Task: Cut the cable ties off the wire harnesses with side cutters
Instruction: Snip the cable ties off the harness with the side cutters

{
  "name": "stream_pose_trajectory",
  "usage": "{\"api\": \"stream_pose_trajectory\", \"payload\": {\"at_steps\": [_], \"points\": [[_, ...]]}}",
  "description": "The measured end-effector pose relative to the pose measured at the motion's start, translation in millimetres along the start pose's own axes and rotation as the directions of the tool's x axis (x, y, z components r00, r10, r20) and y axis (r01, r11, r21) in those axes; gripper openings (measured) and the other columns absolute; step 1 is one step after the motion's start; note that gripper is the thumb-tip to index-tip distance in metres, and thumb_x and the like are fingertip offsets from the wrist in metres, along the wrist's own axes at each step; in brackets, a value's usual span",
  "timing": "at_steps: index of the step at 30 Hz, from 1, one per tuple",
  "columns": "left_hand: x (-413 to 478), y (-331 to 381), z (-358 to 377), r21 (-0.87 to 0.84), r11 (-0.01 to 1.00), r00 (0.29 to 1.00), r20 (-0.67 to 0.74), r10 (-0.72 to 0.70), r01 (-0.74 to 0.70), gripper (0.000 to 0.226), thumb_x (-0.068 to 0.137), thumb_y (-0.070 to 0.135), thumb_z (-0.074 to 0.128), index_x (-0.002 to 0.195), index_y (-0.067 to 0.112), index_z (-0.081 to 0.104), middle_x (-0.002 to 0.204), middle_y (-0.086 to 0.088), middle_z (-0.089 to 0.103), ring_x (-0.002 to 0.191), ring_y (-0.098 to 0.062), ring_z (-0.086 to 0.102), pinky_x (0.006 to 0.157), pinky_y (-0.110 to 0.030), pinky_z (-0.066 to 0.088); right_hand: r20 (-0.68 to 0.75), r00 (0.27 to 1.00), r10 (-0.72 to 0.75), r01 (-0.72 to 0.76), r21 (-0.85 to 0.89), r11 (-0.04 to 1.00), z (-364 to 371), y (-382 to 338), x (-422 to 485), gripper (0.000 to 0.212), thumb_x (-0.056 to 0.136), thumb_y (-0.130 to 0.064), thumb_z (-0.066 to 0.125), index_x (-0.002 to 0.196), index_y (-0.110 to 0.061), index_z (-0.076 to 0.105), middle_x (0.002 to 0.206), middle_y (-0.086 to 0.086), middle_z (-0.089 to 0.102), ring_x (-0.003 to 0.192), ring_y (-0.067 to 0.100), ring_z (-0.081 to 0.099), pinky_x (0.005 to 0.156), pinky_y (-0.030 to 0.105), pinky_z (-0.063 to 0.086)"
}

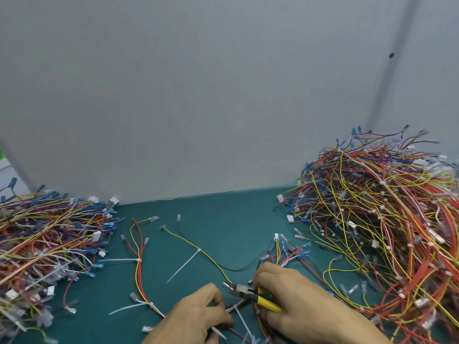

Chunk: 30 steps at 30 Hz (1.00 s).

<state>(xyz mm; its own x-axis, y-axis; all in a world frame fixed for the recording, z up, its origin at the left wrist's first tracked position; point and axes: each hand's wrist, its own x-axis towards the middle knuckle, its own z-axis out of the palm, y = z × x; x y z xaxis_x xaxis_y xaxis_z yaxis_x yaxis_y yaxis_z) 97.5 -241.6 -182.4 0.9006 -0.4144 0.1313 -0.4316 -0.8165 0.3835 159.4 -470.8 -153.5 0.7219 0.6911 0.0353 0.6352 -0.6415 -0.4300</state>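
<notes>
My right hand (295, 304) grips yellow-handled side cutters (250, 292), their dark jaws slightly parted and pointing left. My left hand (196, 316) pinches a wire harness (236, 307) of red and yellow wires just below the jaws. A white cable tie (242, 321) sticks out from that harness between my hands. Two more tied harnesses lie on the green mat: one (139, 264) at centre left with white ties, one (196, 252) of yellow and black wires with a long white tie (185, 265).
A large pile of harnesses (387, 219) fills the right side. Another pile (49, 234) covers the left. The green mat (223, 214) lies between them, backed by a grey wall panel (198, 95). Loose connectors (146, 328) lie near my left hand.
</notes>
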Motion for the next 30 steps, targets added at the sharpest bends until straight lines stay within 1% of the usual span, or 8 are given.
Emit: {"api": "stream_pose_trajectory", "payload": {"at_steps": [6,10,14,20,23,26,28,30], "points": [[0,4,3,-0.012,1.0,0.996,-0.094,0.004,-0.006,0.032,0.071,0.033,0.026,0.085,0.029,0.055,0.093,0.018,0.039,0.073,-0.001,0.043,0.064,-0.009,0.029,-0.003,1.0,-0.001,0.001,-0.003,1.0,-1,-1,-1,0.018,0.084,-0.038,0.051,0.094,-0.023,0.051,0.101,-0.011,0.043,0.095,0.013,0.049,0.082,0.036,0.046],[2,6,-5,-0.116,0.993,0.994,-0.108,-0.013,0.001,0.011,0.074,0.022,0.047,0.079,0.027,0.055,0.087,0.017,0.048,0.073,-0.001,0.05,0.068,-0.019,0.043,0.0,1.0,-0.013,0.013,-0.003,1.0,-1,-2,-1,0.021,0.085,-0.038,0.052,0.098,-0.022,0.053,0.104,-0.012,0.044,0.098,0.014,0.05,0.085,0.035,0.046],[1,7,-14,-0.228,0.973,0.989,-0.135,-0.059,0.027,0.014,0.074,0.011,0.065,0.074,0.026,0.064,0.081,0.014,0.058,0.074,-0.002,0.057,0.068,-0.018,0.045,0.008,1.0,-0.03,0.03,-0.006,1.0,-4,-3,-1,0.018,0.084,-0.035,0.053,0.096,-0.021,0.055,0.103,-0.011,0.046,0.098,0.013,0.049,0.088,0.033,0.044],[-2,4,-12,-0.299,0.951,0.981,-0.145,-0.128,0.079,0.027,0.075,0.007,0.061,0.079,0.034,0.059,0.087,0.013,0.056,0.06,-0.005,0.046,0.06,-0.015,0.037,-0.07,0.997,-0.022,0.018,-0.067,0.998,-18,2,-2,0.013,0.084,-0.032,0.056,0.094,-0.023,0.057,0.1,-0.011,0.045,0.091,0.007,0.045,0.08,0.019,0.036],[-2,7,-11,-0.276,0.956,0.976,-0.16,-0.146,0.098,0.02,0.076,0.016,0.068,0.084,0.034,0.062,0.088,0.015,0.056,0.058,-0.003,0.045,0.061,-0.013,0.036,-0.057,0.998,0.014,-0.021,-0.126,0.992,-28,4,-6,0.01,0.081,-0.029,0.053,0.088,-0.022,0.054,0.092,-0.009,0.045,0.086,0.012,0.045,0.077,0.027,0.041],[2,13,1,-0.184,0.974,0.963,-0.206,-0.171,0.134,0.024,0.078,0.033,0.073,0.101,0.031,0.068,0.093,0.02,0.053,0.083,0.005,0.053,0.076,-0.01,0.04,-0.02,0.999,0.048,-0.052,-0.272,0.961,-30,3,-9,0.01,0.079,-0.025,0.047,0.088,-0.023,0.051,0.096,-0.008,0.046,0.092,0.021,0.051,0.077,0.036,0.046],[5,20,11,-0.112,0.97,0.948,-0.214,-0.234,0.214,0.03,0.08,0.046,0.069,0.108,0.037,0.065,0.097,0.019,0.052,0.088,0.001,0.055,0.081,-0.019,0.044,-0.003,0.999,0.049,-0.046,-0.41,0.911,-26,2,-9,0.018,0.082,-0.023,0.045,0.097,-0.024,0.054,0.104,-0.004,0.048,0.099,0.026,0.052,0.077,0.034,0.044],[7,27,16,-0.005,0.963,0.934,-0.242,-0.262,0.269,0.029,0.081,0.058,0.057,0.105,0.042,0.063,0.099,0.017,0.053,0.086,-0.006,0.057,0.077,-0.026,0.048,0.013,0.999,0.041,-0.029,-0.5,0.865,-22,3,-7,0.022,0.085,-0.021,0.044,0.104,-0.024,0.056,0.109,-0.001,0.048,0.104,0.026,0.048,0.078,0.032,0.036]]}}
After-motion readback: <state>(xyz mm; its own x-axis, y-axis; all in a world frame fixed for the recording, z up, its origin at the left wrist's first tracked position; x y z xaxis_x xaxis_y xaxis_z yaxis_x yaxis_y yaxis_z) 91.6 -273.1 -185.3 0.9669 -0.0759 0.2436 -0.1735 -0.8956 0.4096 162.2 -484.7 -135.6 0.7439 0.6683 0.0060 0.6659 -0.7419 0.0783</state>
